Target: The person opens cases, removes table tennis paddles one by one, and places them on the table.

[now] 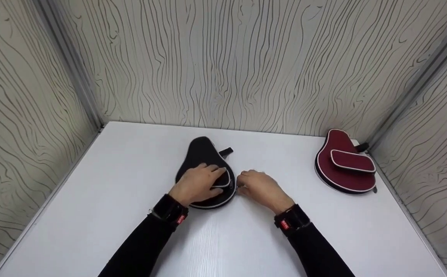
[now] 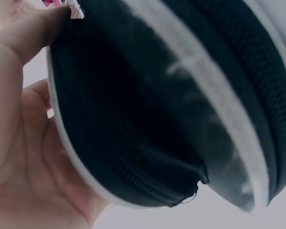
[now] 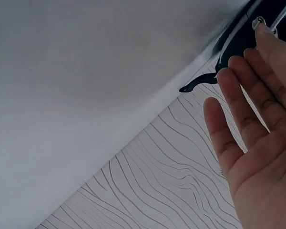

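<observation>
A black paddle-shaped case (image 1: 203, 156) with white piping lies in the middle of the white table (image 1: 104, 215). My left hand (image 1: 200, 182) rests flat on its wide end, covering the small front pocket. In the left wrist view the fingers (image 2: 19, 143) lie straight against the case (image 2: 148, 119). My right hand (image 1: 260, 187) is at the case's right edge. There its fingertips pinch the small metal zipper pull (image 3: 259, 22), while the other fingers (image 3: 229, 129) stay relaxed and straight. The thumb is hidden.
A dark red case (image 1: 344, 163) of the same shape lies at the table's back right corner. Wood-grain panel walls (image 1: 231, 65) close in the table at the back and on both sides. Bare white tabletop lies left of and in front of the hands.
</observation>
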Action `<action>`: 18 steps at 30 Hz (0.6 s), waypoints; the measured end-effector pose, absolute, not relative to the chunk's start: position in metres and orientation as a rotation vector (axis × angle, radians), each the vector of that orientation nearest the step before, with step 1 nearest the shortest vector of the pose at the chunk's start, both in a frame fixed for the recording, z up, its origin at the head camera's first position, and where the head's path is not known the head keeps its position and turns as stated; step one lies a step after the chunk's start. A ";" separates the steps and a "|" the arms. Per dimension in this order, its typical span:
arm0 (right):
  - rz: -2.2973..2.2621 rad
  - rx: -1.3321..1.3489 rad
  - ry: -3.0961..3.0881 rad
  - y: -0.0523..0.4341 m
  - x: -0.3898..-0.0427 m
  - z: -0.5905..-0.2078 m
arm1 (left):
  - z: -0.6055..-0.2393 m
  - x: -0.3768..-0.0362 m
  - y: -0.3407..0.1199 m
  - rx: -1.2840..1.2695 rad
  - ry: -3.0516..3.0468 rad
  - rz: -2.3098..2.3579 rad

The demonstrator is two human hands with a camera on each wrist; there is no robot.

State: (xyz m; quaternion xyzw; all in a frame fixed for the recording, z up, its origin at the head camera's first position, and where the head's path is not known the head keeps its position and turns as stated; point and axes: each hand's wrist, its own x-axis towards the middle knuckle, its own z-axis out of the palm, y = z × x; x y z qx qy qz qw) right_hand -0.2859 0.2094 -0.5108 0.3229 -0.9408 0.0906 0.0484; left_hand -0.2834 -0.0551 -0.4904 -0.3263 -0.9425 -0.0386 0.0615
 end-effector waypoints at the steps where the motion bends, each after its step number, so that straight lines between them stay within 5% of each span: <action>1: 0.262 0.997 -2.860 0.209 -0.286 -0.511 | -0.490 -0.283 -0.055 -0.994 -2.862 -0.132; 18: 0.323 0.932 -2.888 0.202 -0.283 -0.513 | -0.486 -0.282 -0.060 -1.049 -2.846 -0.217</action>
